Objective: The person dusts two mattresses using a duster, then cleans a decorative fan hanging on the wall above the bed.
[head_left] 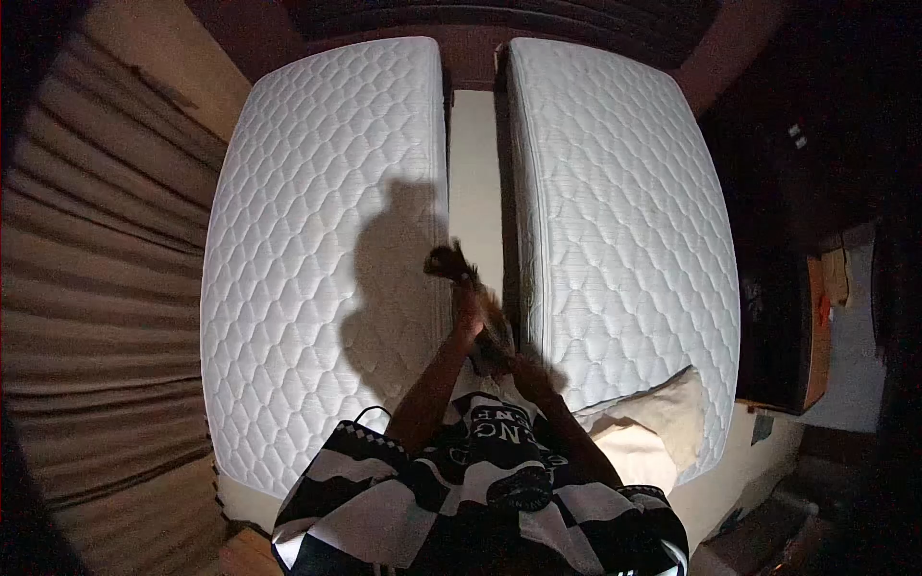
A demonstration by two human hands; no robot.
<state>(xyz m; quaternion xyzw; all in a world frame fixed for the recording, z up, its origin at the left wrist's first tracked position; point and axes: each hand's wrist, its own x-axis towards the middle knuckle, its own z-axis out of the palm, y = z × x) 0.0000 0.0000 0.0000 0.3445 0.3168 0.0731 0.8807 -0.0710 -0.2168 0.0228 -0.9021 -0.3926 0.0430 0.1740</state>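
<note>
My left hand (468, 312) is raised over the gap between two white quilted mattresses, its fingers closed around a dark ragged thing (449, 261). That thing is in shadow and blurred, so its kind is unclear; a brownish part slants down from it. Close to the lower end of this part is my right hand (519, 372), lower and to the right. Shadow hides the right fingers. Both hands are above the pale floor (476, 163), near the inner sides of the left mattress (307, 192) and the right mattress (624, 211).
A beige pillow (663, 413) lies at the near end of the right mattress. Brown curtains (115, 288) hang along the left side. At the right stands a dark piece of furniture with a wooden edge (816, 336). My shadow falls on the left mattress.
</note>
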